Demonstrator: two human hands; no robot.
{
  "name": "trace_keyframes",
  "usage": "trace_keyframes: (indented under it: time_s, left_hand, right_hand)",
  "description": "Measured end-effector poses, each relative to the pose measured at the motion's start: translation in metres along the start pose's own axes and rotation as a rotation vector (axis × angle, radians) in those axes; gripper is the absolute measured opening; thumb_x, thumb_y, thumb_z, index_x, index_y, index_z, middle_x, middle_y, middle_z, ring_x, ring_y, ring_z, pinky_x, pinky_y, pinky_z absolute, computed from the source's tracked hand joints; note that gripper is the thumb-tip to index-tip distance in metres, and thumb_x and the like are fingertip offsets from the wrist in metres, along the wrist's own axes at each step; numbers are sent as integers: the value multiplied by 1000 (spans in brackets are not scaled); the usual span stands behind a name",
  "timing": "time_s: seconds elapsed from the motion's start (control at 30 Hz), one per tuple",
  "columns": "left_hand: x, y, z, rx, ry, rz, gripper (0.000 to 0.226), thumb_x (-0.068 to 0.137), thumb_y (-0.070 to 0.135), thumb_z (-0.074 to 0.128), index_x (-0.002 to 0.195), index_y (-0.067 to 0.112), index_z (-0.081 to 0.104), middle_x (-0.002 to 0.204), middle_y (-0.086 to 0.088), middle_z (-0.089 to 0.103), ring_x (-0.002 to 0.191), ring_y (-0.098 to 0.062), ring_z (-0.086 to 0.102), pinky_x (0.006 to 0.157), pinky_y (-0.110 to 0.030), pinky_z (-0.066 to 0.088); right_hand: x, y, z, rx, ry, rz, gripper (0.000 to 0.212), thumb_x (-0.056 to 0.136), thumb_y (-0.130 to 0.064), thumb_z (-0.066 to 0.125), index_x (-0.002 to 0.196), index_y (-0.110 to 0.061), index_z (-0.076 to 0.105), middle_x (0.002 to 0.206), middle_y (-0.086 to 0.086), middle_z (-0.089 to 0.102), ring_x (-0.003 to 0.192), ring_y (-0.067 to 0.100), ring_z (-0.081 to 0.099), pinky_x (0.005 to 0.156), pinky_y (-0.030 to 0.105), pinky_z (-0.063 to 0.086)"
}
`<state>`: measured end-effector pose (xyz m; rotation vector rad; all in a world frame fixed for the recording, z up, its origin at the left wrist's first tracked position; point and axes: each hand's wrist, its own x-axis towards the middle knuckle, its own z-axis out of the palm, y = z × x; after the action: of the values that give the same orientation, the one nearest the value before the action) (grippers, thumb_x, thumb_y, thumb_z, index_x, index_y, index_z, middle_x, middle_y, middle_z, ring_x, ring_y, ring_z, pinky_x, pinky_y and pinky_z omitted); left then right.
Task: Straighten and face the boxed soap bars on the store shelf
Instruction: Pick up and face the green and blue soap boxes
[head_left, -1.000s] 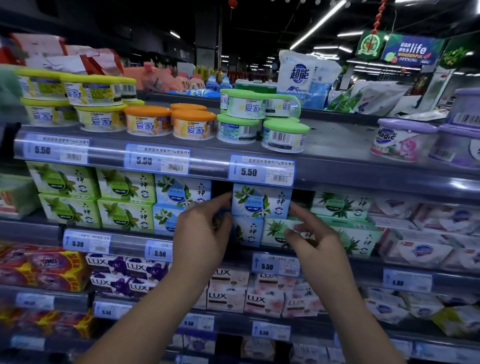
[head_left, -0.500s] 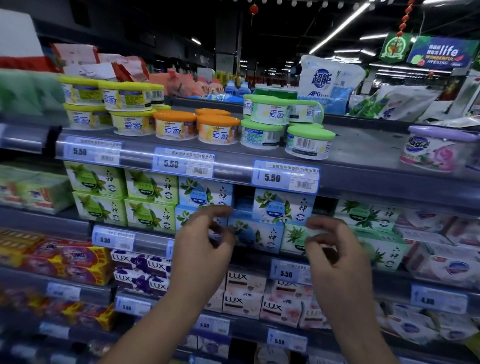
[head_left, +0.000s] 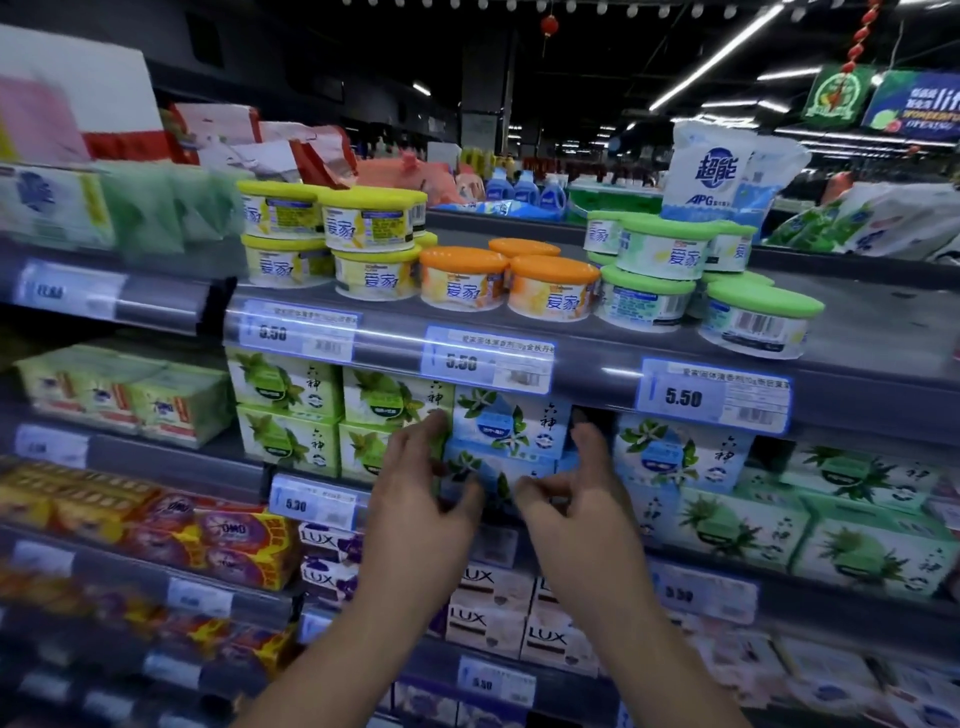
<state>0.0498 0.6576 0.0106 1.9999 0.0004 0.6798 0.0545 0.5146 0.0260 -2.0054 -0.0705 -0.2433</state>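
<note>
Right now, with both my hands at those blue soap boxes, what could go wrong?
The upper blue box sits on the lower blue box, which the left hand and right hand seem to be handling; tugging the lower one could pull the top one forward and down. The left hand also crowds the green boxes beside it and might knock them crooked.

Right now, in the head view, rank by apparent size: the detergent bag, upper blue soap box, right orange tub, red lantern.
1. Detergent bag, though farther back.
2. Blue soap box, slightly wider than the tub.
3. Orange tub, nearly alike.
4. Lantern, tiny, far off.
</note>
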Motion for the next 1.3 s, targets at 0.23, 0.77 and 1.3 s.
trace_keyframes:
  time_s: [0.23, 0.77, 1.3]
  left_hand:
    - [3, -2, 2, -133, -45, -28, 55, 93, 20, 72, 143, 28, 52, 125, 14, 52, 109, -13, 61, 85, -45, 60]
    - [-33, 21, -36, -649, -44, -267, 32, 68, 45, 81, 92, 24, 79, 81, -6, 79, 73, -22, 78, 66, -31, 65]
    - [-84, 50, -43, -467, 11, -156, 34, 73, 48, 79, 103, 32, 73, 88, -1, 78, 79, -21, 76, 73, -29, 64]
  right_hand:
    - [-5, 2, 0, 31, 211, -72, 57, 98, -24, 68, 149, -31, 43, 98, -24, 62, 72, -14, 62, 51, 7, 48]
    - [-44, 8, -46, 478, 151, -91, 33, 66, -58, 77, 89, -35, 73, 91, -6, 78, 83, 6, 74, 68, 20, 61]
    - [-69, 23, -71, 519, 38, -103, 34, 66, -58, 77, 96, -42, 73, 99, -13, 81, 93, 7, 77, 77, 36, 66]
